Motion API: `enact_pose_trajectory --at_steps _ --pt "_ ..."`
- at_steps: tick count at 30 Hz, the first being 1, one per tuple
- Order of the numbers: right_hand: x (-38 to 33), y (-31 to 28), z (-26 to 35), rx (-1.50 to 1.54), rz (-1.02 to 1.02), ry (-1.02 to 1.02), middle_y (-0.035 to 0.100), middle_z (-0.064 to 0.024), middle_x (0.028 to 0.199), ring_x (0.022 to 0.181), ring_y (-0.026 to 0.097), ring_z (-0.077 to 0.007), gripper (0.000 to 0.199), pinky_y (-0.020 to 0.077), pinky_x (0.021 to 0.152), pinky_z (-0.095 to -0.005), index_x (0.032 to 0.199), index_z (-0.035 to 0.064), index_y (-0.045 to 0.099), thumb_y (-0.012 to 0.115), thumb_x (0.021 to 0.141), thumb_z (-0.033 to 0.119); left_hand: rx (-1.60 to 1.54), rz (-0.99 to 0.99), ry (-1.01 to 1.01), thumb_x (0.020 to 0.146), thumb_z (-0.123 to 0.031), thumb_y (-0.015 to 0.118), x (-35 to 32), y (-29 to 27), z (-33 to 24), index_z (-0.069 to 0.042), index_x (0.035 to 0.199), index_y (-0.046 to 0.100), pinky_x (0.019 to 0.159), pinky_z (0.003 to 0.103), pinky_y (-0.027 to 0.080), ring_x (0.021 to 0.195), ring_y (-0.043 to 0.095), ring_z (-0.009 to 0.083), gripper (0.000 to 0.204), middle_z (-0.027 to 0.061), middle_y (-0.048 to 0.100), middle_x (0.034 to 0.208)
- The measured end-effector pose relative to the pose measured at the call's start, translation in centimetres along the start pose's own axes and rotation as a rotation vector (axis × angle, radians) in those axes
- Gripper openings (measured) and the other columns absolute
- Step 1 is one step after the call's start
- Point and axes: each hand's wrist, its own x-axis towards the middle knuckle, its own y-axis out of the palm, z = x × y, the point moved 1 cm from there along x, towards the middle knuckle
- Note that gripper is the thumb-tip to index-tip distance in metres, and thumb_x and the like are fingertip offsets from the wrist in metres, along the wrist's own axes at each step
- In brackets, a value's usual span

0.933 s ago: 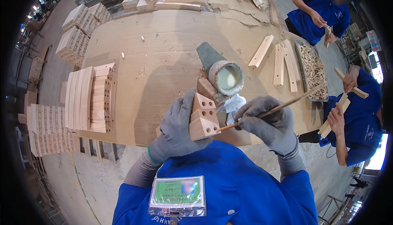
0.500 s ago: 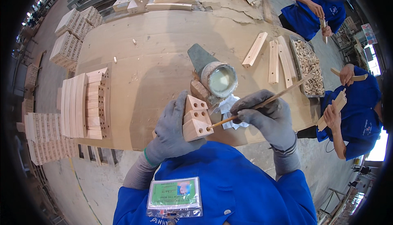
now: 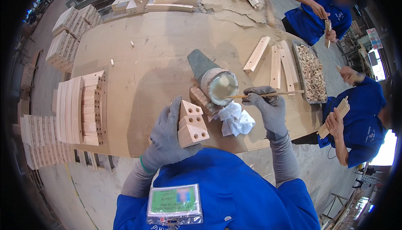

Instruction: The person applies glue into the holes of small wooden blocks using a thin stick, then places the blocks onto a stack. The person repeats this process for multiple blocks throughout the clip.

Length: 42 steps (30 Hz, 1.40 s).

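Observation:
My gloved left hand point(image 3: 166, 133) is closed round a few pale wooden blocks point(image 3: 194, 125), their drilled ends turned toward my right. Two holes show in each block end. In my gloved right hand point(image 3: 268, 109) is a thin wooden stick point(image 3: 281, 93), pinched between the fingers. Its left tip is at the rim of a round, crusted pot point(image 3: 226, 88) with milky liquid inside; whether the tip is in the liquid I cannot tell. A crumpled white cloth point(image 3: 235, 121) lies just right of the blocks, below the pot.
A tray of small wooden dowels point(image 3: 310, 68) stands at the table's right, beside several loose wooden bars point(image 3: 275, 66). Drilled pieces point(image 3: 79, 108) are stacked at the left. Two co-workers in blue handle wood pieces on the right. A grey-green flat piece point(image 3: 202, 62) adjoins the pot.
My right hand has drawn the stick's tip out of a hole in the nearest block and over to the pot. The left hand still holds the blocks.

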Motion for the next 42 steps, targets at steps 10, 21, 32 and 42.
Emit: enact_pose_trajectory --at_steps 10,21,32,42 --pt "-4.4 2.7 -1.7 -0.447 0.074 -0.447 0.064 -0.0169 0.098 0.083 0.064 -0.0195 0.009 0.0518 0.074 -0.0287 0.088 -0.0046 0.059 0.064 0.081 -0.003 -0.013 -0.01 0.039 0.057 -0.029 0.082 0.3 -0.4 -0.2 0.009 0.137 0.018 0.084 0.043 0.046 0.1 0.051 0.0347 0.109 0.0229 0.048 0.109" --pt "-3.4 3.7 4.2 0.344 -0.06 0.078 0.064 -0.0188 0.084 0.073 0.067 -0.0236 0.008 0.0579 0.066 -0.0325 0.089 -0.0059 0.054 0.059 0.082 -0.004 0.089 0.007 0.037 0.053 -0.029 0.083 0.2 -0.2 -0.5 0.007 0.138 0.02 0.089 0.042 0.045 0.105 0.052 0.036 0.112 0.0229 0.047 0.116" --pt "-3.2 6.0 7.6 0.121 0.338 0.18 0.067 -0.0113 0.08 0.074 0.065 -0.0142 0.014 0.0525 0.066 -0.0239 0.09 -0.0036 0.059 0.067 0.081 0.003 0.073 -0.017 0.117 0.057 -0.03 0.08 0.4 -0.5 -1.6 0.012 0.135 0.023 0.082 0.042 0.046 0.096 0.052 0.0342 0.105 0.0231 0.048 0.109" --pt "-3.3 6.1 7.3 0.02 0.453 -0.098 0.061 -0.0067 0.071 0.068 0.058 -0.0105 0.014 0.0455 0.061 -0.0248 0.086 0.0014 0.061 0.068 0.083 0.013 0.076 -0.023 0.155 0.056 -0.029 0.083 0.0 -0.2 -1.4 0.012 0.136 0.019 0.084 0.042 0.047 0.1 0.054 0.0353 0.111 0.023 0.048 0.114"
